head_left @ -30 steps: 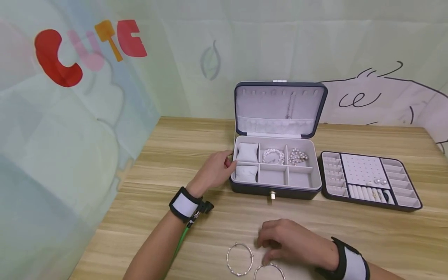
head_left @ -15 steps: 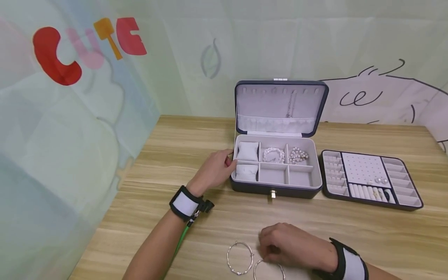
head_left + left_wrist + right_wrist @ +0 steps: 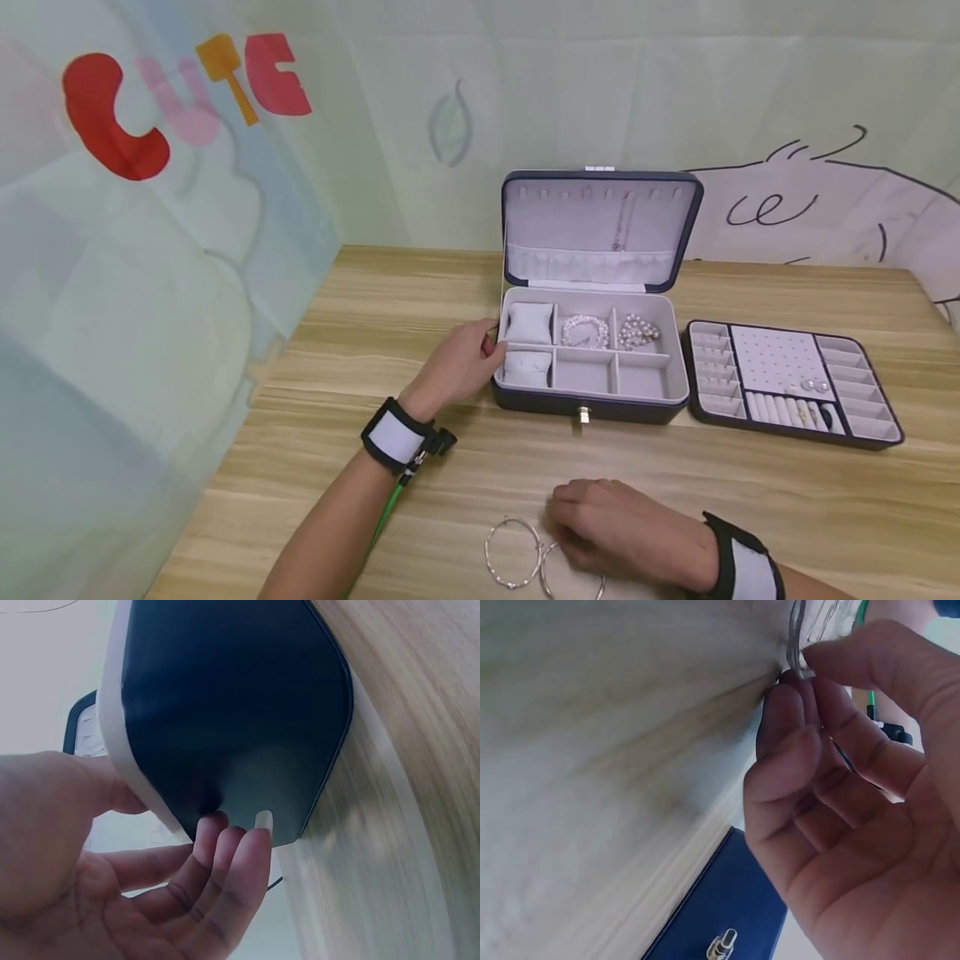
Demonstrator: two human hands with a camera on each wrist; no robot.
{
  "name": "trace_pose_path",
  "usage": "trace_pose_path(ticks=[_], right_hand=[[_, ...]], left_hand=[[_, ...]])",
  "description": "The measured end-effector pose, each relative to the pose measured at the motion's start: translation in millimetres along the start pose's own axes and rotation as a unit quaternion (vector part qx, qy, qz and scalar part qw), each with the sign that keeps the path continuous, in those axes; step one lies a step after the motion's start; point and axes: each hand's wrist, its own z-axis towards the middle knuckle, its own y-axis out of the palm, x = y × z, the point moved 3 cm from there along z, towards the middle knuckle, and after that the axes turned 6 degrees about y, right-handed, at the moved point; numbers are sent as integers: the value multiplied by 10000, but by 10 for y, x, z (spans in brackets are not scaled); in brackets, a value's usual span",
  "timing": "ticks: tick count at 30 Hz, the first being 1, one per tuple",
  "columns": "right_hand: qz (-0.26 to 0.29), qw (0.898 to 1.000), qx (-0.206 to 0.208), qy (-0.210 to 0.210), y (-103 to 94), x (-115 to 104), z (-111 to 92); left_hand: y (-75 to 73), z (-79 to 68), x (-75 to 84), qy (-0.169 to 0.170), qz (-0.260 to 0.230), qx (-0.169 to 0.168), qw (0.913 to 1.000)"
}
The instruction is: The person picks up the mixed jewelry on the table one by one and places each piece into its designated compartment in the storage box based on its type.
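Observation:
My left hand (image 3: 461, 362) is at the left end of an open dark blue jewelry box (image 3: 637, 412). In the left wrist view its thumb lies over the pale rim and the curled fingers (image 3: 244, 877) press the outer wall. At the table's near side, my right hand (image 3: 630, 527) pinches a silver bangle (image 3: 796, 637) between thumb and fingertips; in the head view the hand covers part of that ring. A second silver bangle (image 3: 512, 586) lies flat just left of it, their edges meeting in this view.
Inside the box are pale cushions (image 3: 529, 323), a beaded bracelet (image 3: 586, 333) and a pearl strand (image 3: 638, 333). A necklace (image 3: 621, 223) hangs in the raised lid. Right of the box lies a compartment tray (image 3: 780, 358) with rings and earrings. Printed cloth (image 3: 405, 125) stands behind the table.
My right fingers have come down and closed on the nearer bangle, which has shifted slightly left toward the other one. The left hand has stayed on the box.

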Motion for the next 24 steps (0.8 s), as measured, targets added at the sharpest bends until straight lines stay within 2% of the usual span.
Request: trace_pose_path(ticks=[7, 11, 19, 24], right_hand=[[4, 9998, -127, -179, -20, 6, 0], [310, 9985, -379, -225, -31, 28, 2], [508, 9981, -318, -148, -56, 80, 17], [615, 9978, -75, -247, -89, 89, 28]], left_hand=[[2, 0, -4, 24, -23, 14, 10000], [14, 11, -8, 13, -69, 6, 10000], [8, 25, -4, 40, -62, -11, 10000], [12, 20, -7, 16, -48, -8, 10000]])
